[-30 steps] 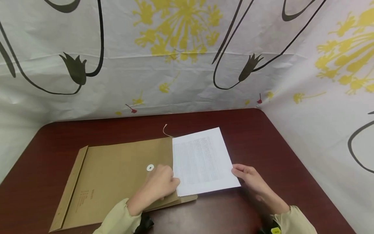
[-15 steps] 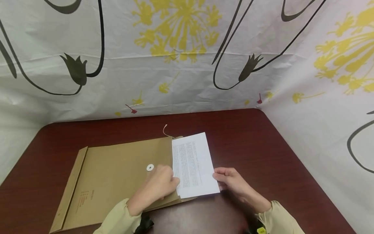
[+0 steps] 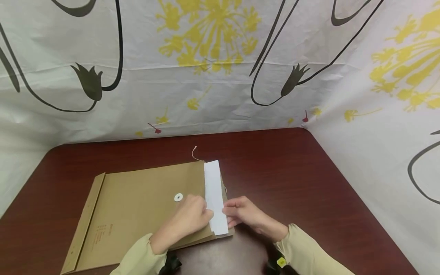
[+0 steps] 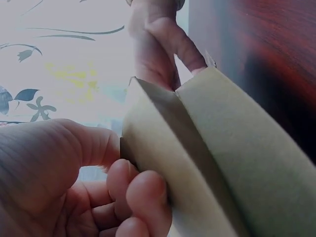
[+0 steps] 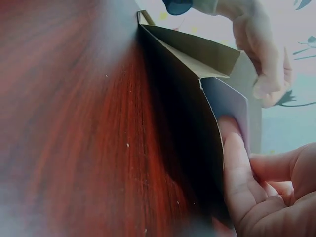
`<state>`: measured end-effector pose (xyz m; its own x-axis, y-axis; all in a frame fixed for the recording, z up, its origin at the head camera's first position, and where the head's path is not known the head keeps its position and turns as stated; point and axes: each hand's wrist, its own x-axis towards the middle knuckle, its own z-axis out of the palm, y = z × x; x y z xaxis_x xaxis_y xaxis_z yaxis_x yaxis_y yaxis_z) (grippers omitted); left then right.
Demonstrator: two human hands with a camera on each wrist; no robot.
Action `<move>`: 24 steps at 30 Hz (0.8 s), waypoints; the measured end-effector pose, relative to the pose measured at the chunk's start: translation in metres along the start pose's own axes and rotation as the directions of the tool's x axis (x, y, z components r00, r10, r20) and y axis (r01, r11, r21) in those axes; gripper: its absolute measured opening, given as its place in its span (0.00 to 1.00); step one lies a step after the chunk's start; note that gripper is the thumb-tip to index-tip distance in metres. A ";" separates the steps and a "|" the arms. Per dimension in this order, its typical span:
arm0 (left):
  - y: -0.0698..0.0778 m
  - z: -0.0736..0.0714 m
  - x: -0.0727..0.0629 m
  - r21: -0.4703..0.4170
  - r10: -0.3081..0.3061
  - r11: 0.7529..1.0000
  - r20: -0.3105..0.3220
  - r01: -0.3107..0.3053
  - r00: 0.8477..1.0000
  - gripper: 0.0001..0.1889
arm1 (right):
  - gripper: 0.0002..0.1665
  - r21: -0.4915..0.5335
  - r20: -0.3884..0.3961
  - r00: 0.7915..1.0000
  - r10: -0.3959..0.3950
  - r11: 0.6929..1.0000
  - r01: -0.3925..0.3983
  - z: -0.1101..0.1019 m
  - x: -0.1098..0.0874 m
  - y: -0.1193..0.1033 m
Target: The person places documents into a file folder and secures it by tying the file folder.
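Observation:
A brown kraft-paper document envelope (image 3: 144,206) lies on the table with its mouth to the right. From that mouth sticks out a narrow strip of white paper (image 3: 214,191); the rest of it is inside. My left hand (image 3: 192,217) pinches the upper edge of the envelope's mouth between thumb and fingers, lifting it, as the left wrist view shows. My right hand (image 3: 249,215) pinches the paper's outer edge, thumb on top and fingers beneath. In the right wrist view, the right fingers (image 5: 237,163) sit between the paper and the envelope's lower panel.
The dark red wooden table (image 3: 275,168) extends beyond the envelope. A white round button (image 3: 178,197) is on the envelope, and a thin string (image 3: 194,153) pokes out behind it. White patterned cloth (image 3: 220,95) hangs at the back and sides.
My right hand has moved left, sliding the paper into the envelope until only a strip shows. The left hand has stayed at the envelope's mouth.

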<state>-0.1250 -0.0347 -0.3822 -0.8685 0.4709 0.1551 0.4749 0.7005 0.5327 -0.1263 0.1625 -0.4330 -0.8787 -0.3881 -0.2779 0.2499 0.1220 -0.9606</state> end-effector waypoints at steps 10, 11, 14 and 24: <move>0.000 0.001 -0.002 -0.020 0.028 0.999 -0.002 -0.028 1.000 0.20 | 0.13 -0.037 0.088 0.995 0.034 0.999 -0.031 0.014 0.019 -0.002; 0.001 0.001 -0.001 -0.018 0.033 0.999 -0.001 -0.033 0.999 0.20 | 0.13 -0.040 0.101 0.994 0.036 0.999 -0.032 0.016 0.021 -0.003; 0.001 0.002 -0.001 -0.020 0.048 0.999 0.008 -0.047 0.999 0.20 | 0.14 -0.064 0.127 0.991 0.037 0.998 -0.029 0.022 0.027 -0.005; 0.002 0.004 -0.001 -0.007 0.074 0.997 -0.019 -0.074 0.997 0.20 | 0.10 -0.150 0.101 0.995 0.021 0.989 -0.005 0.037 0.042 -0.009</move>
<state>-0.1229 -0.0316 -0.3845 -0.8334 0.5114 0.2098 0.5371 0.6599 0.5254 -0.1503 0.1113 -0.4366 -0.8276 -0.4762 -0.2973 0.1905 0.2598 -0.9467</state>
